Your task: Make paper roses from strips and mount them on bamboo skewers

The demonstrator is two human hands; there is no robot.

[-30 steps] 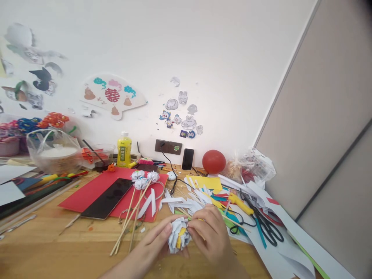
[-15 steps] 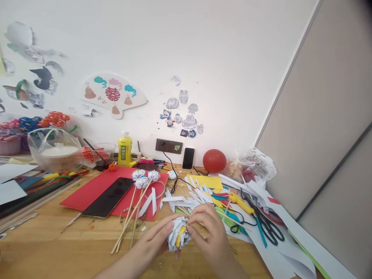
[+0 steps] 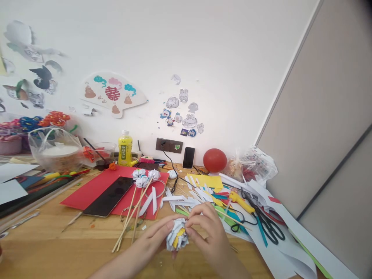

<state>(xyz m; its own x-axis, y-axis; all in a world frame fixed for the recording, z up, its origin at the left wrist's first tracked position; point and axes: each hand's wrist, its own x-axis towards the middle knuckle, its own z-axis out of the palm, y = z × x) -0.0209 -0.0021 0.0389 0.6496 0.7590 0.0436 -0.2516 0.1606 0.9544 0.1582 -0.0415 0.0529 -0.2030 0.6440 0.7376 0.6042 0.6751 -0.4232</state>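
Low in the middle of the head view is a crumpled white paper flower [image 3: 176, 237] with a yellow strip at its centre. My left hand [image 3: 158, 234] cups it from the left, with fingers curled beneath it. At the flower's right edge, my right hand [image 3: 203, 228] pinches the paper between thumb and fingertips. The flower's underside is hidden by my hands. To the left, several white paper flowers [image 3: 142, 180] on thin wooden sticks [image 3: 128, 223] lie across red paper [image 3: 87, 186].
A black tablet-like slab [image 3: 109, 197] rests on the red paper. Paper strips [image 3: 180, 199] are scattered beyond my hands. On the right lie a yellow glue gun [image 3: 241, 202] and black scissors [image 3: 269, 228]. A yellow drink bottle [image 3: 125, 149] and red balloon [image 3: 215, 160] stand by the wall.
The flower and both hands have shifted very slightly left. My grip on the flower looks the same.
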